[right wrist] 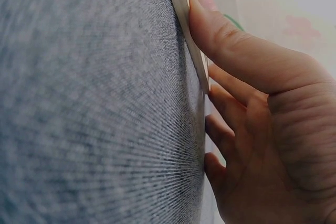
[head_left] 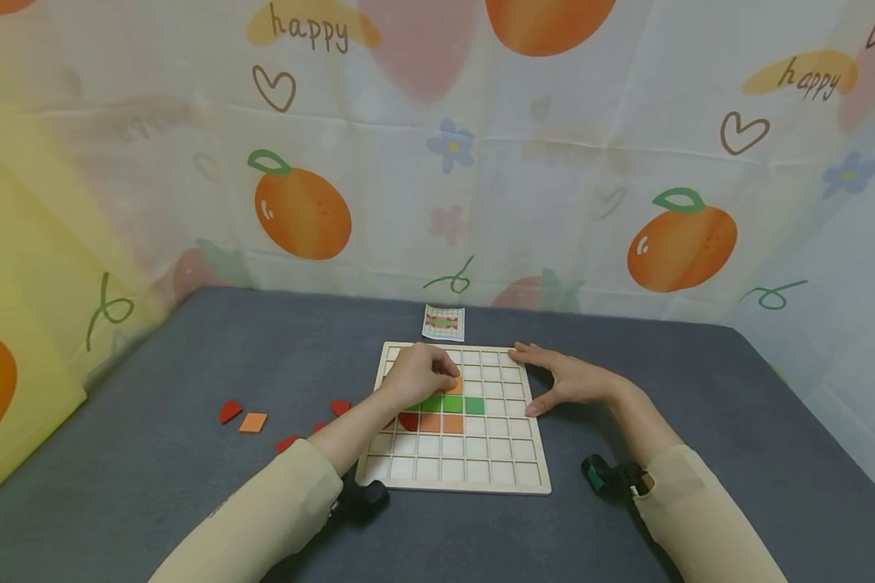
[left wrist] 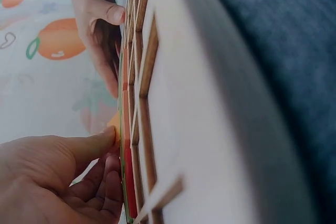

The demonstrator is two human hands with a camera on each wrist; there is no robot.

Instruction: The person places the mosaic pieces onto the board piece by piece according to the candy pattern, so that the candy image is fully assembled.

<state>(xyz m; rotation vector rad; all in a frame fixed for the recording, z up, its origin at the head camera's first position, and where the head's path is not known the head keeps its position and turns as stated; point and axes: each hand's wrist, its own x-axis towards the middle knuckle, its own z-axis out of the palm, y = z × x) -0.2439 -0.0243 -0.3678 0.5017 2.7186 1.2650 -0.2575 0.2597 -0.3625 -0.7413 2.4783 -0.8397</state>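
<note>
A pale wooden grid board [head_left: 481, 473] lies flat on the table. My left hand [head_left: 420, 374] reaches over it and pinches an orange tile [left wrist: 115, 125] between thumb and fingers, low over the cells. Part of that hand's fingers are hidden in the head view. Just below are green tiles [head_left: 452, 404] in a row, then salmon-orange tiles [head_left: 453, 423] and a red curved piece [head_left: 408, 421]. On the board's right edge my right hand [head_left: 572, 379] rests with spread fingers, its thumb [right wrist: 226, 32] touching the frame.
Left of the board lie a loose orange square [head_left: 253, 423] and several red pieces [head_left: 230, 411], some partly behind the left forearm. A small pattern card [head_left: 443, 323] sits beyond the board's far edge. Dark straps with cameras [head_left: 612, 476] are on both wrists. A printed curtain [head_left: 481, 202] hangs behind the table.
</note>
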